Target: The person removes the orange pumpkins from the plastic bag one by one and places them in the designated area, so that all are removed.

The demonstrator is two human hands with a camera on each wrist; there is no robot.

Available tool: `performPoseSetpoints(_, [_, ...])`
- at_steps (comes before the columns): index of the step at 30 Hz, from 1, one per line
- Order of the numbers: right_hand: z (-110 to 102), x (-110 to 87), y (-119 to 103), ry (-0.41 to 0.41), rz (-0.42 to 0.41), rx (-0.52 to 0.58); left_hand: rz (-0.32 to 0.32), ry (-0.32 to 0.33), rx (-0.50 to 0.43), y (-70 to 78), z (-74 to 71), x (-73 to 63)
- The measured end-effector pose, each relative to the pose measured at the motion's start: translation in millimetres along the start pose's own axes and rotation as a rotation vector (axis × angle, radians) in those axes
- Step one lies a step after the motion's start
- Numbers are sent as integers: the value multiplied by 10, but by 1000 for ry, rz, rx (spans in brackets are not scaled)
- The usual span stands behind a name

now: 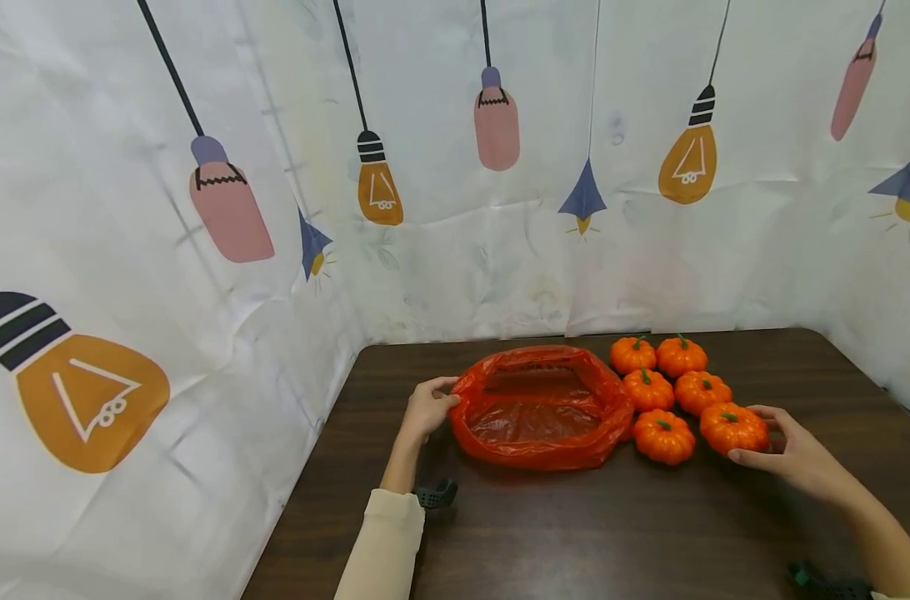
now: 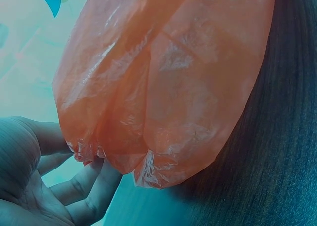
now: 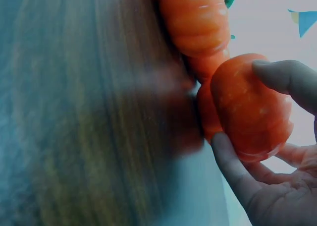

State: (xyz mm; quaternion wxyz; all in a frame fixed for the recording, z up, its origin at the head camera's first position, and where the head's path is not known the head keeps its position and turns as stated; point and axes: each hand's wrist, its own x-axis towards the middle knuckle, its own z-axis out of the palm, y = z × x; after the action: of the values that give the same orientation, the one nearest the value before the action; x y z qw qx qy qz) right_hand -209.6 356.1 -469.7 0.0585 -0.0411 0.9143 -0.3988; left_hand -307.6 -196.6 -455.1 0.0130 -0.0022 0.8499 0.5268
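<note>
A red plastic bag (image 1: 537,454) stands on the table with its wide mouth open upward. At its left rim my left hand (image 1: 428,408) pinches the thin plastic between thumb and fingers. The left wrist view shows the bag (image 2: 198,87) bunched at the fingers of that hand (image 2: 54,186). To the right, my right hand (image 1: 796,454) grips a small orange pumpkin (image 1: 732,427) with a green stem. In the right wrist view, thumb and fingers of the hand (image 3: 282,191) spread around the pumpkin (image 3: 252,109), which is raised at the near table surface.
Several more small pumpkins (image 1: 663,437) sit close together between the bag and my right hand; the nearest lies right by the bag's edge. The dark wooden table (image 1: 575,533) ends at a white curtain (image 1: 455,275) printed with lamps at the back and sides.
</note>
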Motion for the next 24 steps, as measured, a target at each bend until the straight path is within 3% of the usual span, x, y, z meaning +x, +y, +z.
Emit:
performPoseSetpoints(11, [87,1,90,-19,15,-3,-10,7,-1,-59,-7,-4])
performPoseSetpoints(24, [107,17,66,-60,15,-8,2,-4,-15,-6,4,5])
